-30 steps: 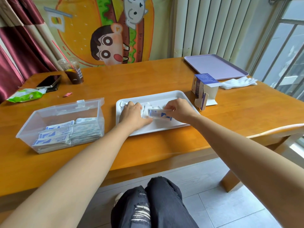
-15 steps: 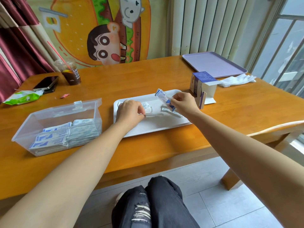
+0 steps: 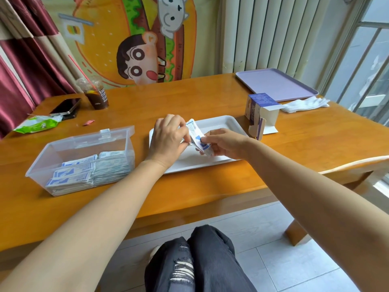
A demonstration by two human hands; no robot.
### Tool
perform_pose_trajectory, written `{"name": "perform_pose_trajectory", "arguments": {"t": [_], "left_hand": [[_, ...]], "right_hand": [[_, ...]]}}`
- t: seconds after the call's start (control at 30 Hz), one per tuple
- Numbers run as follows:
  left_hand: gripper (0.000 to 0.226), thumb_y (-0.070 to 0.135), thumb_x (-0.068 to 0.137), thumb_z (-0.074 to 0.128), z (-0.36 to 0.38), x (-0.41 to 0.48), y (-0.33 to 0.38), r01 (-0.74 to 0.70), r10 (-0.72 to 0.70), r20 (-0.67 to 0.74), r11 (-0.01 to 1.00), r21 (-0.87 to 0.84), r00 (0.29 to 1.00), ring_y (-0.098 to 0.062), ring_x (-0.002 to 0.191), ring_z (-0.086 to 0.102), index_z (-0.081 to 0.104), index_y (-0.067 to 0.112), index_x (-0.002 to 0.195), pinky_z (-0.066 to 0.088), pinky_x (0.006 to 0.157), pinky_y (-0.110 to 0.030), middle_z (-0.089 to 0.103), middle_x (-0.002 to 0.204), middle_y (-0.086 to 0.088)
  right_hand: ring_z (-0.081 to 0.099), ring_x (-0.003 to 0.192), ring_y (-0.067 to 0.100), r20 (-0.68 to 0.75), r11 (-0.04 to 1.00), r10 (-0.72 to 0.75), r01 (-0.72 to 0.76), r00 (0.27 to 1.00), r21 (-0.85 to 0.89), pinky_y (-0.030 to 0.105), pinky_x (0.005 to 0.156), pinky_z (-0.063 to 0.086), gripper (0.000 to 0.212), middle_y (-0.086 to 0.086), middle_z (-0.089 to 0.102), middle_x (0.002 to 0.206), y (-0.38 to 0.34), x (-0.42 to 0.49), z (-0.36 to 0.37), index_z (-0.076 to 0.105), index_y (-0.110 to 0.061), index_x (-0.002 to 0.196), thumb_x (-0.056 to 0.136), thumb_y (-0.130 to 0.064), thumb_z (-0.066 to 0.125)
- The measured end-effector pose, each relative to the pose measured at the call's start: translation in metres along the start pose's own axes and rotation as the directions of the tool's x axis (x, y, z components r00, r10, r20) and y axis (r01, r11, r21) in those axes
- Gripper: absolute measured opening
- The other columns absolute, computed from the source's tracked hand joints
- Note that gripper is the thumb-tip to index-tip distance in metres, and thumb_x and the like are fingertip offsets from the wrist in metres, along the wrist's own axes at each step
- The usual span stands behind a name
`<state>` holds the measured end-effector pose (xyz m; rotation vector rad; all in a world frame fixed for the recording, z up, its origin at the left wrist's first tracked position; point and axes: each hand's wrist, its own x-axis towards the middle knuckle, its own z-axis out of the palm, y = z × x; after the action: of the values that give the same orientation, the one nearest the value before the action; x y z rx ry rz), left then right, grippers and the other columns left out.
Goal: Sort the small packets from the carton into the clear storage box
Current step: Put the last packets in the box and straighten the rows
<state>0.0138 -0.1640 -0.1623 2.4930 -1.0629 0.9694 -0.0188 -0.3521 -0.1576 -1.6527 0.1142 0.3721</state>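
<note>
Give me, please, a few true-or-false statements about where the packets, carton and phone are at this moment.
1. The left hand and the right hand both hold a few packets above the white tray. True.
2. The clear storage box has no packets in it. False: stacked packets fill its near end.
3. The carton stands open, right of the white tray. True.
4. The phone lies on the white tray. False: it lies on the table at far left, near the drink cup.
</note>
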Motion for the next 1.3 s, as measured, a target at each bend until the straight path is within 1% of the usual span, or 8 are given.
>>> {"name": "perform_pose_trajectory", "arguments": {"t": [0.1,0.2,0.23,0.33,0.4,0.53,0.83,1.3], "left_hand": [[0.020,0.011,0.062,0.081,0.007,-0.002,0.001,0.157,-0.158,0.001,0.982,-0.103,0.987,-0.028,0.093,0.052,0.065,0.019,0.070,0.037,0.076,-0.034,0.057,0.094,-0.004],[0.026,0.008,0.074,0.071,0.012,-0.001,0.006,0.450,-0.398,0.217,0.834,-0.318,0.891,-0.022,0.103,0.049,0.063,0.013,0.099,0.040,0.087,-0.030,0.051,0.113,-0.008],[0.030,0.008,0.079,0.066,0.010,0.001,0.009,0.593,-0.484,0.344,0.685,-0.424,0.805,-0.019,0.102,0.051,0.058,0.013,0.108,0.042,0.090,-0.029,0.049,0.117,-0.008],[0.015,0.011,0.090,0.048,0.000,0.009,0.020,0.789,-0.545,0.696,-0.098,-0.606,0.467,-0.023,0.085,0.060,0.055,0.010,0.103,0.051,0.088,-0.038,0.057,0.104,-0.014],[0.013,0.013,0.092,0.050,0.003,0.012,0.022,0.745,-0.554,0.735,-0.278,-0.606,0.391,-0.025,0.077,0.062,0.061,0.007,0.094,0.055,0.081,-0.037,0.062,0.092,-0.013],[0.016,0.014,0.086,0.070,0.019,0.007,0.015,0.796,-0.696,0.608,-0.085,-0.599,0.382,-0.015,0.066,0.058,0.063,0.007,0.098,0.054,0.069,-0.025,0.064,0.090,-0.007],[0.015,0.019,0.086,0.072,0.021,0.002,-0.001,0.822,-0.748,0.547,-0.003,-0.569,0.376,-0.010,0.057,0.056,0.067,0.009,0.096,0.044,0.044,-0.014,0.065,0.078,-0.004],[0.023,0.006,0.088,0.050,0.017,0.001,-0.015,0.860,-0.809,0.429,0.171,-0.481,0.401,-0.024,0.078,0.058,0.064,0.021,0.097,0.043,0.063,-0.026,0.068,0.103,-0.010]], "right_hand": [[0.052,0.064,0.013,-0.096,0.997,-0.077,0.074,0.992,-0.029,0.016,0.057,0.046,0.014,0.010,0.058,0.077,0.002,0.004,0.001,0.053,-0.008,0.081,0.095,-0.009,0.055],[0.055,0.067,0.013,-0.178,0.987,-0.146,0.130,0.973,-0.097,0.014,0.055,0.048,0.013,0.011,0.059,0.082,0.003,0.004,0.000,0.053,-0.008,0.082,0.094,-0.009,0.057],[0.056,0.071,0.016,-0.203,0.982,-0.168,0.147,0.965,-0.116,0.017,0.058,0.048,0.013,0.013,0.060,0.085,0.004,0.005,0.000,0.054,-0.008,0.082,0.094,-0.010,0.058],[0.054,0.079,0.024,-0.257,0.968,-0.223,0.182,0.940,-0.176,0.025,0.060,0.040,0.012,0.017,0.063,0.090,0.006,0.006,-0.004,0.056,-0.011,0.081,0.092,-0.013,0.061],[0.055,0.073,0.019,-0.263,0.958,-0.239,0.182,0.935,-0.223,0.019,0.053,0.036,0.014,0.016,0.065,0.089,0.008,0.005,-0.006,0.056,-0.012,0.080,0.092,-0.014,0.061],[0.057,0.070,0.013,-0.249,0.926,-0.272,0.183,0.929,-0.329,0.016,0.052,0.040,0.014,0.015,0.068,0.090,0.010,0.003,-0.007,0.056,-0.011,0.079,0.091,-0.014,0.063],[0.060,0.079,0.017,-0.235,0.927,-0.249,0.161,0.940,-0.339,0.027,0.063,0.044,0.014,0.019,0.070,0.100,0.014,0.011,-0.006,0.057,-0.012,0.078,0.089,-0.015,0.065],[0.062,0.100,0.024,-0.297,0.836,-0.247,0.048,0.922,-0.546,0.032,0.076,0.050,0.022,0.010,0.067,0.114,0.008,0.015,-0.009,0.066,-0.006,0.104,0.092,-0.023,0.059]]}}
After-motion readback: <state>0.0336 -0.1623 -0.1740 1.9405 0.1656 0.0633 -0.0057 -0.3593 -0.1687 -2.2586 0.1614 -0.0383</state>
